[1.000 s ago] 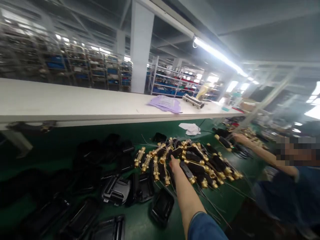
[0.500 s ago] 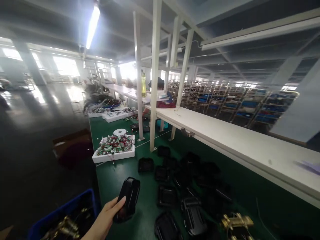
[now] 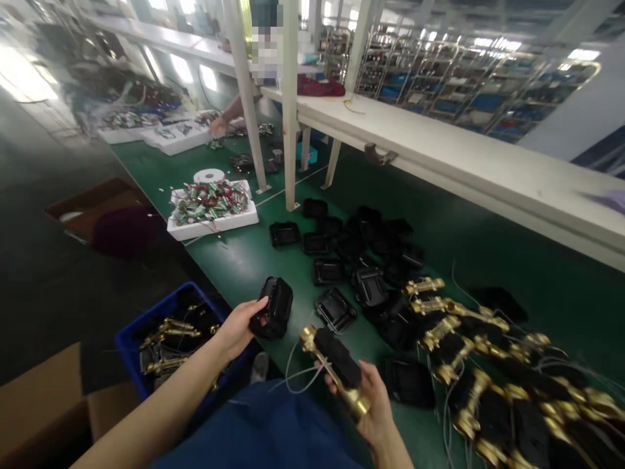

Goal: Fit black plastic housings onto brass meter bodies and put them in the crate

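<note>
- Two pieces are up off the table in the head view, one in each of your hands, held apart from each other.
- Your left hand (image 3: 239,326) is closed round a black cover (image 3: 274,307), thumb on its near side. It sits over the near left edge of the green table (image 3: 244,260), just right of the blue crate (image 3: 161,307).
- Your right hand (image 3: 374,407) grasps a brass-ended fitting (image 3: 336,363) by its near end. The fitting is tilted so its other brass end points far and left, and thin grey wires (image 3: 297,376) trail from it toward your lap.
- I judge the step as this: both pieces are picked up but not yet brought together.
- As I read it, the next move calls for turning the cover's open side toward the fitting's black body. It also means keeping the wires out of the gap. I cannot tell which way the open side faces.
- More loose black covers (image 3: 361,257) lie mid-table, and a heap of brass fittings (image 3: 488,365) lies to the right.
- Far left, a white foam tray (image 3: 209,228) holds small red and green parts, and beyond it another person's hand (image 3: 217,124) rests on the table.
</note>
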The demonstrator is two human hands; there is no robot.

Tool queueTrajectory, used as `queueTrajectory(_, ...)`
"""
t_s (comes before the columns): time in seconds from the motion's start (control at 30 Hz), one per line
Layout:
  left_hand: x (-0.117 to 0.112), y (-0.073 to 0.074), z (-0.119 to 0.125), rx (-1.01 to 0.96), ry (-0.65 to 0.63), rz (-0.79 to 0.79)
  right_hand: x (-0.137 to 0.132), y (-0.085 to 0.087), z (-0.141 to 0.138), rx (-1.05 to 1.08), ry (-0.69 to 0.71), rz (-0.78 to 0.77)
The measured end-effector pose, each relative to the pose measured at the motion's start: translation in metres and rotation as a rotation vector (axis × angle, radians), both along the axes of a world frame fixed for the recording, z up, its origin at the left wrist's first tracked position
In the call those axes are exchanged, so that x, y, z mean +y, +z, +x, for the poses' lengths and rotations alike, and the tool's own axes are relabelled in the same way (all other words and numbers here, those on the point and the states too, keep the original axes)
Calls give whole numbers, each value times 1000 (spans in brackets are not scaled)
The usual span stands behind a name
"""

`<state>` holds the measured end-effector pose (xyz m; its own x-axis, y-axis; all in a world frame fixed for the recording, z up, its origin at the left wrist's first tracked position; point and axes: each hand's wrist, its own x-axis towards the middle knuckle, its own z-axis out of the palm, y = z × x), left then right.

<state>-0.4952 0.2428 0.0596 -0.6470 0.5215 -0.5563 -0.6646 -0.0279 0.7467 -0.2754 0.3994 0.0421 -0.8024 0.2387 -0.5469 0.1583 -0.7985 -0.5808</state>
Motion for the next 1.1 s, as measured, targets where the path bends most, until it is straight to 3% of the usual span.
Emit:
queueTrajectory(0.1, -11, -9, 9, -13, -110, -25, -19, 5, -12, 25, 83, -151)
queueTrajectory(0.27, -24, -9, 17, -6, -209, -7, -32, 26, -19, 106, 133, -222)
queueTrajectory(0.33, -27, -5, 16, -13, -210, 25, -33, 32, -21, 139, 163, -163)
queueTrajectory(0.43, -29, 0, 13, -29, -176, 63, -36, 30, -27, 229, 206, 98)
queueTrajectory(0.53, -29, 2, 11, -18, -142, 77, -41, 20, -39, 204, 21, 310)
queueTrajectory(0.63, -29, 2, 11, 42, -168, 86, -44, 18, -53, 114, -237, 322)
queueTrajectory(0.77, -33, 3, 11, 207, -191, 55, -33, 31, -70, 66, -373, 342)
queueTrajectory(0.93, -37, 10, 8, 492, -338, -83, -19, 41, -94, -65, -402, 534)
queueTrajectory(1.1, -34, 22, 15, 609, -455, -160, -31, 43, -124, -127, -396, 694)
